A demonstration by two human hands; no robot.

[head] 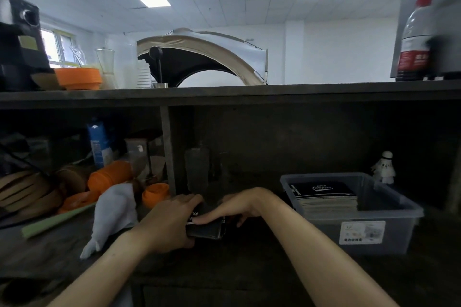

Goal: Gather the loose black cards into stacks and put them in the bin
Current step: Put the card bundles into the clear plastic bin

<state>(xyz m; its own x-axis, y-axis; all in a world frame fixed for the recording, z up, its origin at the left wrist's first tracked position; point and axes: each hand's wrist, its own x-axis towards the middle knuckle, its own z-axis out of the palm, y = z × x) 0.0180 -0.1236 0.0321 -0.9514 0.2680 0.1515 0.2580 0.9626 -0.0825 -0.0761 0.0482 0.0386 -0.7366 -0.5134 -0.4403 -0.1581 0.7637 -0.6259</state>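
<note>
One stack of black cards (209, 230) was held between both hands on the dark shelf (249, 257), left of the bin (389, 209) and apart from it. The left hand (169, 222) was closed round the stack's left end. The right hand (244, 203) was laid over its top, one finger stretched along it and the rest curled down the right side. Two risks were judged. If the stack were lifted before its edges were squared, cards could slide out and scatter. The bin's near wall could also be clipped in the carry. The cards were seen to be glossy black with white lettering. A pile (324, 194) of like cards, pale at the edges, was noted in the bin.
</note>
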